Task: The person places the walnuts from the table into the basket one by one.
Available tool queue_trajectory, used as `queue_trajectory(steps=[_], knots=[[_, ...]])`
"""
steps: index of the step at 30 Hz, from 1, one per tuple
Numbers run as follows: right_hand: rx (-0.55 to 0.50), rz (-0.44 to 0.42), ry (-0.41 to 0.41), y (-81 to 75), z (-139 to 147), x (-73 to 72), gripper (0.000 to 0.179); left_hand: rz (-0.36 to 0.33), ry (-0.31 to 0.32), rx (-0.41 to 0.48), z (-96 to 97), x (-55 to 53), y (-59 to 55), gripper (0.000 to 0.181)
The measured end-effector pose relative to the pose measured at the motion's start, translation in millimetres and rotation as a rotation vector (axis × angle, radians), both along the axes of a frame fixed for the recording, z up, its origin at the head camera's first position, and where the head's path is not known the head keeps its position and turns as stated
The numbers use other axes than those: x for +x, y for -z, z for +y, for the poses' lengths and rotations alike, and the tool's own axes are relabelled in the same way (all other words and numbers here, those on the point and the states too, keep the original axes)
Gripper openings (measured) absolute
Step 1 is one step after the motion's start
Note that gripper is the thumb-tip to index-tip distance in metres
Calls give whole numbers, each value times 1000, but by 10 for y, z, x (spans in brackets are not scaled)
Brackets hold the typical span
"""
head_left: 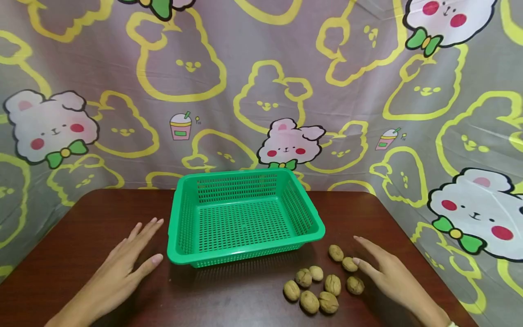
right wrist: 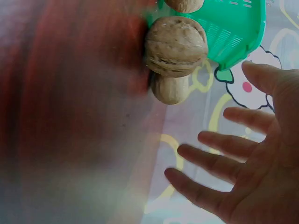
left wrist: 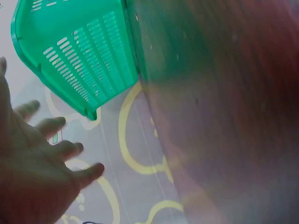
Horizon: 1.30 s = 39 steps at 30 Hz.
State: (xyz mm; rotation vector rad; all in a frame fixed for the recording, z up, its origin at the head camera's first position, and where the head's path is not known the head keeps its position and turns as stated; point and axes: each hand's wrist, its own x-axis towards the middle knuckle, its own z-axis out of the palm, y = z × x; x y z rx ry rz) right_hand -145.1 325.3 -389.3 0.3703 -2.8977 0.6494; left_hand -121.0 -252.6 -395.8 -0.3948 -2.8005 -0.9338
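Note:
A green plastic basket (head_left: 245, 259) with slotted walls stands at the middle of the table, and nothing lies in it. Several walnuts (head_left: 309, 302) are loosely grouped on the table to its front right. My left hand (head_left: 118, 268) is left of the basket, fingers spread and holding nothing; the left wrist view shows the hand (left wrist: 42, 158) apart from the basket wall (left wrist: 88, 65). On the right, my right hand (head_left: 392, 274) is beside the walnuts, its thumb overlapping one in the head view. In the right wrist view its fingers (right wrist: 210, 163) are extended near a large walnut (right wrist: 176, 45).
The dark reddish-brown table (head_left: 220, 299) has rounded far corners. Behind it and along the right side hangs a grey curtain (head_left: 229, 109) printed with yellow outlines and white cartoon animals.

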Motion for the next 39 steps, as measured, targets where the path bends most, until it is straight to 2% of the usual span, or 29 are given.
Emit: queue_trajectory(steps=[4, 8, 15, 18, 26, 39], knots=[[-21, 39, -19, 46, 14, 9, 53, 9, 68, 83, 54, 15, 2, 75], [-49, 10, -21, 80, 35, -10, 51, 20, 98, 118, 83, 4, 21, 78], [-292, -195, -47, 111, 111, -67, 50, 36, 128, 180, 106, -16, 43, 81], [-348, -262, -41, 116, 135, -89, 50, 48, 148, 210, 121, -25, 50, 81], [-409, -371, -15, 149, 166, -138, 43, 32, 182, 261, 139, -45, 69, 80], [-413, -382, -98, 206, 178, -205, 36, -5, 153, 268, 124, -68, 68, 77]])
